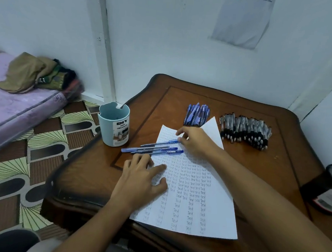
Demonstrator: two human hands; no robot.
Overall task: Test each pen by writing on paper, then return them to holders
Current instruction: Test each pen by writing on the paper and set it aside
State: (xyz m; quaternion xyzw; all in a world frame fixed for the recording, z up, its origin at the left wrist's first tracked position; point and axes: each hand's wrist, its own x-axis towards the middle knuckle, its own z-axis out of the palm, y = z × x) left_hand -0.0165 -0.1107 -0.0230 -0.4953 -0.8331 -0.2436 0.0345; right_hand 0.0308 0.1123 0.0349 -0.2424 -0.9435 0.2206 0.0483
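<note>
While our left hand (144, 176) lies flat with fingers spread on the paper (192, 189), our right hand (193, 141) pinches the end of one blue pen (159, 144) above three loose pens (152, 150); beyond stand the blue holder (114, 124) and two pen heaps.

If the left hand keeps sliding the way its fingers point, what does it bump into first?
Probably the loose pens lying across the top of the paper. The left hand rests flat, fingers aimed up and slightly right, and those pens lie just beyond its fingertips.
</note>
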